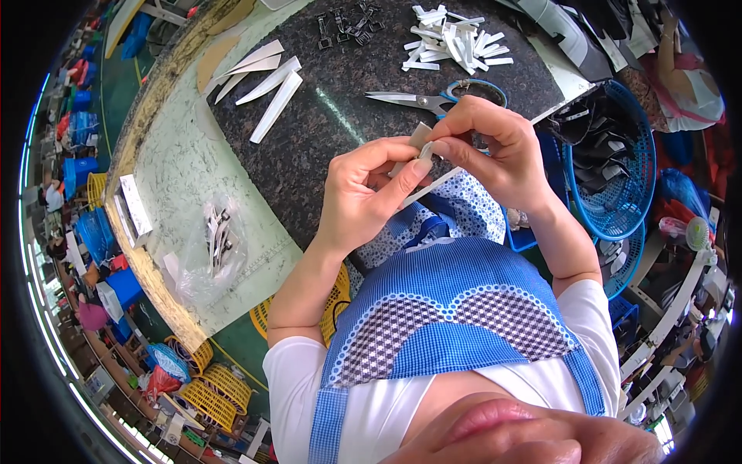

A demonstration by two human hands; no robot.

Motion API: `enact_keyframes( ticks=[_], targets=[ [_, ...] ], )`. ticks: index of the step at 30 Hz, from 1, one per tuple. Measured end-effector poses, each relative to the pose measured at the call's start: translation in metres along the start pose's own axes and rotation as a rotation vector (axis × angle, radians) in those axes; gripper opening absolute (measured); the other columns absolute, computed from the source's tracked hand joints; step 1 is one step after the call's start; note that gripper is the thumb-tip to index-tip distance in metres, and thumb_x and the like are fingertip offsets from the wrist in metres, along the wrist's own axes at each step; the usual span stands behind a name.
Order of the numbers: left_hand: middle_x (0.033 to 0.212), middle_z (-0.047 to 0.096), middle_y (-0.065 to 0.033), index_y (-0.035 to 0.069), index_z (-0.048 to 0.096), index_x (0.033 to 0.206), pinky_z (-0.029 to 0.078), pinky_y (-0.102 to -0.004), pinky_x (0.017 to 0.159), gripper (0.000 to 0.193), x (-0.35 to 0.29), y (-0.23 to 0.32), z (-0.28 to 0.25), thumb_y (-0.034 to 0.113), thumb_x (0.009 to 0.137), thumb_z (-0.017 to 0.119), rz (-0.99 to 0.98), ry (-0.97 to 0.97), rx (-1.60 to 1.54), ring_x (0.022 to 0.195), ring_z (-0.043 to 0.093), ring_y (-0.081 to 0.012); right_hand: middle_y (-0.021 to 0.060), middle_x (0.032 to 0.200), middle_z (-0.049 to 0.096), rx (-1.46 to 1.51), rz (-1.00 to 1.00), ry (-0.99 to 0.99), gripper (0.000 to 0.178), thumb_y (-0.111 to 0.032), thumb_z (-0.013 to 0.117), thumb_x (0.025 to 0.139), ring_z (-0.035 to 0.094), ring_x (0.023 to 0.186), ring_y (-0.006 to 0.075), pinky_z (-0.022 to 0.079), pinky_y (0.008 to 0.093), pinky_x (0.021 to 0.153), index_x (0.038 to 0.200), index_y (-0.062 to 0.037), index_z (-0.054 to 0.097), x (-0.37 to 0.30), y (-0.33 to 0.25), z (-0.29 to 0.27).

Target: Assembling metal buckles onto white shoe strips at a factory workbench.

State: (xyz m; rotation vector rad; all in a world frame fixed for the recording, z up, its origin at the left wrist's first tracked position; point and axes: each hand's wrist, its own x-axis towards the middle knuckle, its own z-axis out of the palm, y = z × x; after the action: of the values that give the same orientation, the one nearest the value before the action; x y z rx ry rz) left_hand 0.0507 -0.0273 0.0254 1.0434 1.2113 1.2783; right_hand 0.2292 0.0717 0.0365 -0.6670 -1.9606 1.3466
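Above the near edge of the dark speckled stone slab [309, 147], my left hand [363, 185] pinches a small pale strip [421, 135] between thumb and fingers. From the other side, my right hand [498, 151] grips the same strip, which looks bent into a loop. My fingers hide part of it. Just beyond my hands lie scissors [396, 97] with blue handles, blades pointing left. A heap of short white strips [456, 42] sits farther back. Several long tapered white strips [274, 104] are at the slab's left, and small dark buckle-like pieces [348, 29] at the far side.
On the pale table [178, 166] to the left rests a clear plastic bag [212, 247] with small pieces inside. Blue baskets [576, 197] holding dark pieces stand at my right. Yellow baskets [216, 398] are on the floor at lower left. Another person [684, 85] is at far right.
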Motion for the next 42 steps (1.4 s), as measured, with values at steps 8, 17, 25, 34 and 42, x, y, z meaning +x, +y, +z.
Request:
enact_keyframes(
  ticks=[8, 17, 25, 34, 42],
  targets=[
    [0.103, 0.071, -0.0112, 0.003, 0.039, 0.142, 0.048, -0.016, 0.052, 0.047, 0.004, 0.007, -0.001, 0.006, 0.098, 0.056, 0.012, 0.066, -0.025, 0.075, 0.063, -0.0042, 0.0023, 0.082, 0.066, 0.192, 0.127, -0.182, 0.012, -0.012, 0.074, 0.087, 0.059, 0.074, 0.0071, 0.048, 0.0247, 0.066, 0.092, -0.0007, 0.07, -0.002, -0.004, 0.0],
    [0.102, 0.072, -0.0084, -0.002, 0.062, 0.119, 0.048, -0.0164, 0.053, 0.026, 0.005, 0.001, -0.003, 0.011, 0.096, 0.062, -0.048, 0.065, -0.027, 0.076, 0.063, -0.0031, 0.0075, 0.076, 0.06, -0.21, -0.086, 0.053, 0.012, -0.004, 0.074, 0.08, 0.061, 0.066, 0.0194, 0.049, 0.0306, 0.058, 0.09, -0.0011, 0.069, 0.005, 0.002, 0.012],
    [0.101, 0.072, -0.0085, -0.002, 0.063, 0.119, 0.049, -0.0157, 0.062, 0.029, 0.006, 0.005, 0.002, 0.008, 0.092, 0.068, -0.052, 0.078, 0.01, 0.086, 0.066, -0.0056, 0.0087, 0.077, 0.06, -0.342, -0.233, 0.13, 0.017, -0.002, 0.075, 0.076, 0.061, 0.068, 0.0246, 0.05, 0.0332, 0.057, 0.09, -0.0013, 0.066, 0.002, 0.008, 0.018],
    [0.093, 0.073, -0.0074, -0.002, 0.066, 0.109, 0.049, -0.0174, 0.066, 0.02, 0.002, 0.003, -0.007, 0.008, 0.092, 0.068, -0.056, 0.027, 0.005, 0.081, 0.066, -0.0059, 0.0013, 0.083, 0.062, 0.109, 0.155, 0.031, 0.021, -0.007, 0.074, 0.084, 0.059, 0.073, 0.0072, 0.051, 0.0239, 0.068, 0.099, -0.0006, 0.062, 0.003, 0.012, 0.011],
    [0.086, 0.072, -0.0038, 0.0, 0.068, 0.102, 0.048, -0.0189, 0.066, 0.015, 0.004, -0.011, -0.005, 0.008, 0.09, 0.069, -0.002, 0.079, 0.112, 0.08, 0.066, -0.0055, 0.0019, 0.075, 0.059, 0.203, 0.279, -0.129, 0.016, -0.015, 0.067, 0.093, 0.048, 0.064, 0.0067, 0.041, 0.0234, 0.057, 0.094, 0.0001, 0.062, -0.003, 0.009, 0.016]
  ],
)
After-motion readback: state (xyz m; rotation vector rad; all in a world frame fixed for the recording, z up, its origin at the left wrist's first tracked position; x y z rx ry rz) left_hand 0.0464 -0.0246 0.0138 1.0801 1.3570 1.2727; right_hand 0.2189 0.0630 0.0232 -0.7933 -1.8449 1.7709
